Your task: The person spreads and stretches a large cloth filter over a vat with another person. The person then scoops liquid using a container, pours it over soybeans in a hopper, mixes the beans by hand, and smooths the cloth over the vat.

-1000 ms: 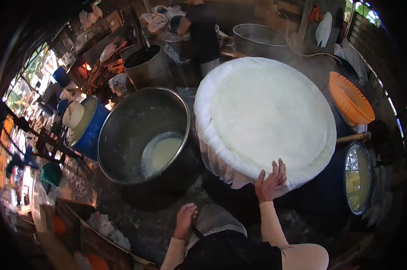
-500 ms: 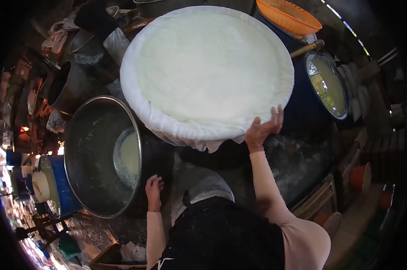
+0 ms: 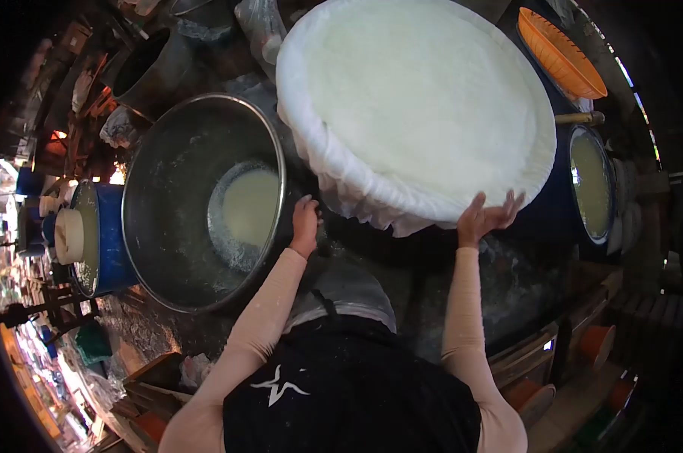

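A wide round vessel covered in white cloth (image 3: 424, 106) holds a pale, milky mass, with the cloth hanging in folds over its rim. My right hand (image 3: 491, 217) touches the near right of this rim, fingers spread and thumb pointing up. Between the cloth's folds and a large metal basin (image 3: 279, 181) is my left hand (image 3: 305, 226), its fingers loosely bent with nothing visible in them. It is close to the basin's right rim. Cloudy, foam-edged liquid (image 3: 251, 208) lies in the bottom of the basin.
An orange basket (image 3: 560, 53) and a blue barrel of liquid (image 3: 590, 181) stand at the right. Another blue barrel (image 3: 111, 238) is at the left. A dark pot (image 3: 149, 64) stands near glowing embers. Wooden boards (image 3: 526, 351) lie at lower right.
My left hand has risen and moved right, toward the cloth-covered vessel. My right hand stays at the vessel's rim. The view has shifted, so the vessel appears farther right.
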Available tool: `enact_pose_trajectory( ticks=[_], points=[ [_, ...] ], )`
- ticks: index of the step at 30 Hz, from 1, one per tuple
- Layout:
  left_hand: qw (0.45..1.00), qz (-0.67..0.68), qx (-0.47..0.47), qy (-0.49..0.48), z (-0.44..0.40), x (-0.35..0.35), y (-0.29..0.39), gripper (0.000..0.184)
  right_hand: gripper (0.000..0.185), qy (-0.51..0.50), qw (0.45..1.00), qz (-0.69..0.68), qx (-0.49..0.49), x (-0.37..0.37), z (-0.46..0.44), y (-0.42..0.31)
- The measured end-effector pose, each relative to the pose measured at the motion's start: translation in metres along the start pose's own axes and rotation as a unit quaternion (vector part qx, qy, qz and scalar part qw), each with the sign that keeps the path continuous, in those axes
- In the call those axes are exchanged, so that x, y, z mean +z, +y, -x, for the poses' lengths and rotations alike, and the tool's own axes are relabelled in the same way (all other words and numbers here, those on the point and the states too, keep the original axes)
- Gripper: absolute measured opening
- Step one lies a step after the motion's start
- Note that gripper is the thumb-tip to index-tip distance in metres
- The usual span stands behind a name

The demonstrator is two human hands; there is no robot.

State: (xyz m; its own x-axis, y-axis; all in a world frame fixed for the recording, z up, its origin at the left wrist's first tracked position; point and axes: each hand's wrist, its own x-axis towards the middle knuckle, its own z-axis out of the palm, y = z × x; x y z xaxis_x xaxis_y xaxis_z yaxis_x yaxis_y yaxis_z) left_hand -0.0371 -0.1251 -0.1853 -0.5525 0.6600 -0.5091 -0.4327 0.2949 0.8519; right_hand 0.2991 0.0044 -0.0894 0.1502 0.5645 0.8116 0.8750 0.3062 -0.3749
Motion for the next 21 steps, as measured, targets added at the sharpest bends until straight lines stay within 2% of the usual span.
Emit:
enact_pose_trajectory(
  ticks=[2,3,4,5,7,8,9,10,12,13,14,15,16,17,18,19,20,21],
  points=[
    [0.995,-0.044,-0.085,-0.037,0.009,-0.012,-0.020,0.044,0.054,-0.034,0.998,0.040,0.019,-0.004,-0.002,0.006],
    [0.994,-0.046,-0.090,-0.038,0.011,-0.020,-0.033,0.044,0.055,-0.060,0.995,0.075,0.040,-0.006,-0.001,0.005],
    [0.985,-0.087,-0.122,-0.089,0.011,-0.032,-0.050,0.043,0.057,-0.032,0.997,0.033,0.062,-0.016,0.001,-0.002],
    [0.971,-0.126,-0.153,-0.135,0.016,-0.044,-0.061,0.043,0.057,-0.010,0.998,0.049,0.042,-0.030,0.003,-0.011],
    [0.960,-0.153,-0.147,-0.183,0.049,-0.057,-0.047,0.047,0.056,0.017,0.998,0.035,0.051,-0.057,0.033,-0.020],
    [0.950,-0.185,-0.124,-0.218,0.053,-0.071,-0.052,0.055,0.055,0.006,0.993,0.030,0.110,-0.068,0.061,-0.031],
    [0.947,-0.185,-0.127,-0.229,0.056,-0.082,-0.054,0.055,0.053,0.000,0.986,0.029,0.167,-0.078,0.094,-0.037],
    [0.948,-0.177,-0.135,-0.227,0.057,-0.089,-0.054,0.058,0.053,-0.044,0.970,0.031,0.236,-0.090,0.131,-0.046],
    [0.952,-0.159,-0.153,-0.214,0.050,-0.094,-0.050,0.059,0.051,-0.090,0.916,-0.006,0.392,-0.110,0.226,-0.055],
    [0.950,-0.155,-0.151,-0.226,0.043,-0.092,-0.048,0.059,0.030,-0.159,0.894,0.003,0.420,-0.130,0.275,-0.060],
    [0.943,-0.128,-0.154,-0.268,0.032,-0.092,-0.047,0.053,0.042,-0.190,0.812,-0.100,0.543,-0.151,0.349,-0.049],
    [0.934,-0.108,-0.149,-0.305,0.014,-0.098,-0.043,0.047,0.041,-0.283,0.704,-0.156,0.633,-0.182,0.407,-0.045],
    [0.872,-0.246,0.093,-0.412,-0.042,-0.110,-0.113,0.030,0.041,-0.381,0.733,-0.083,0.558,-0.209,0.417,-0.077],
    [0.859,-0.270,0.120,-0.417,-0.058,-0.105,-0.113,0.027,0.044,-0.438,0.786,-0.019,0.437,-0.231,0.423,-0.108],
    [0.879,-0.307,0.119,-0.346,-0.051,-0.092,-0.088,0.031,0.044,-0.518,0.746,0.040,0.417,-0.257,0.451,-0.113],
    [0.878,-0.334,0.163,-0.303,-0.036,-0.091,-0.058,0.037,0.040,-0.547,0.713,0.042,0.436,-0.279,0.480,-0.116],
    [0.870,-0.305,0.251,-0.294,-0.030,-0.094,-0.048,0.035,0.034,-0.532,0.698,-0.032,0.477,-0.302,0.497,-0.126],
    [0.848,-0.321,0.318,-0.277,-0.015,-0.099,-0.029,0.034,0.033,-0.652,0.339,0.173,0.656,-0.314,0.559,-0.089]
  ],
)
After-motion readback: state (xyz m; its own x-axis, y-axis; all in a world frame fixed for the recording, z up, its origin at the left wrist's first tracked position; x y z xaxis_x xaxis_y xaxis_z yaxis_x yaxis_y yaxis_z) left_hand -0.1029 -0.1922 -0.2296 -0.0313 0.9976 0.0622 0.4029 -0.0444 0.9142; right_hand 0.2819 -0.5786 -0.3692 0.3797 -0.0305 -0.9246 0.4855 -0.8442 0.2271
